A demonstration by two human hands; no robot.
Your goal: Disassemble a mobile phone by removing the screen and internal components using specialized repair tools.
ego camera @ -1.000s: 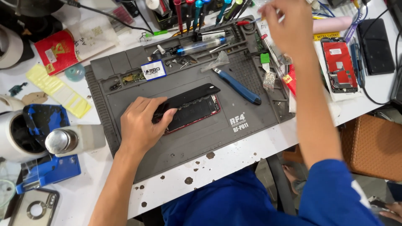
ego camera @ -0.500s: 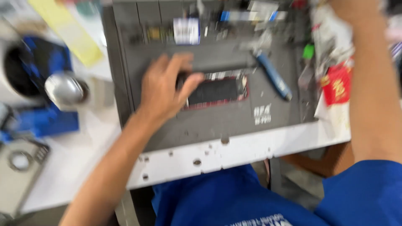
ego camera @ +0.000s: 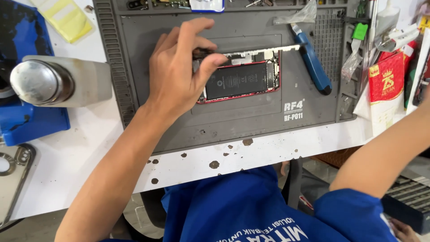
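An opened red-edged phone (ego camera: 244, 79) lies on the grey repair mat (ego camera: 251, 121), its black battery and inner parts showing. Its screen panel (ego camera: 264, 49) is tilted up along the far edge and seen edge-on. My left hand (ego camera: 181, 67) rests on the phone's left end, with thumb and fingers pinching the lifted panel's left end. My right forearm (ego camera: 380, 152) reaches up and out past the right edge of the view, so the right hand itself is hidden.
A blue-handled tool (ego camera: 313, 62) lies on the mat right of the phone. A metal cylinder (ego camera: 42, 83) sits on a blue block at the left. Yellow pads (ego camera: 67, 18), a red packet (ego camera: 385, 83) and small tools crowd the edges. The white table (ego camera: 80, 161) has dark spots.
The view has moved closer and lower. My left hand went from lying flat on the phone to pinching its raised screen panel. My right hand has left the view to the right.
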